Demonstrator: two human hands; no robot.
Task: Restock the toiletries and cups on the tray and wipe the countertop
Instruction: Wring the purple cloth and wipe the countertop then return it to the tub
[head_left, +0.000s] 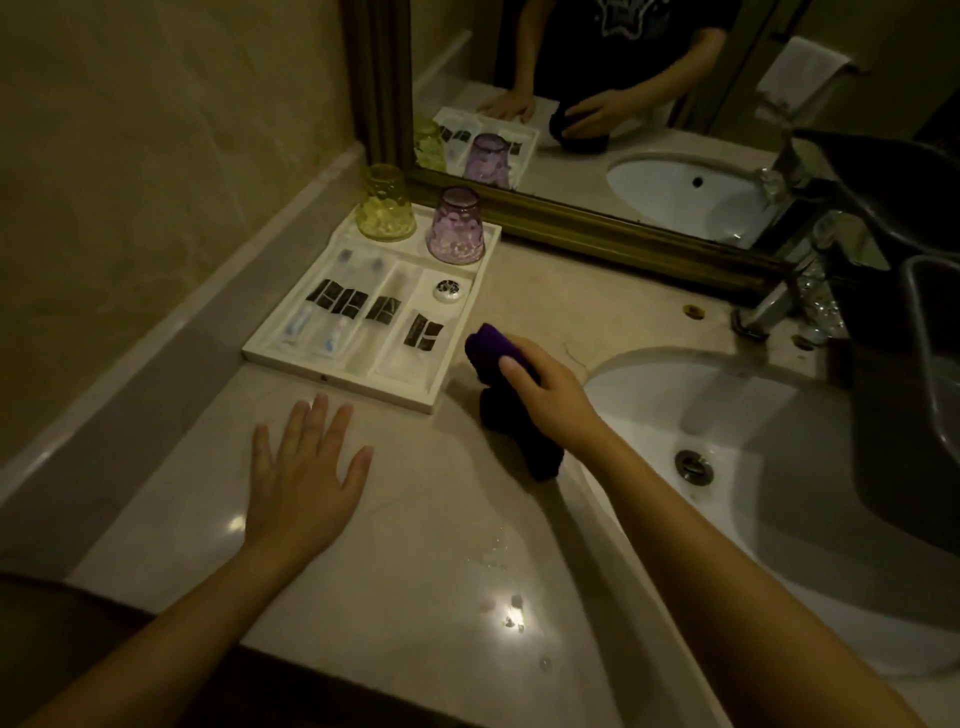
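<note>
A white tray (439, 382) sits on the beige countertop (415, 545) against the wall and mirror. At its back stand a yellow cup (385, 203) and a purple cup (456, 226), both upside down. Its front compartments hold several wrapped toiletry packets (358, 306) and a small round lidded item (448, 289). My right hand (550, 395) presses a dark purple cloth (506, 400) onto the counter just right of the tray. My left hand (306, 478) lies flat on the counter in front of the tray, fingers spread, holding nothing.
A white basin (779, 519) with a metal drain is set into the counter at right, a chrome tap (779, 306) behind it. A gold-framed mirror (571, 218) runs along the back. Water drops (506, 613) lie on the counter near its front edge.
</note>
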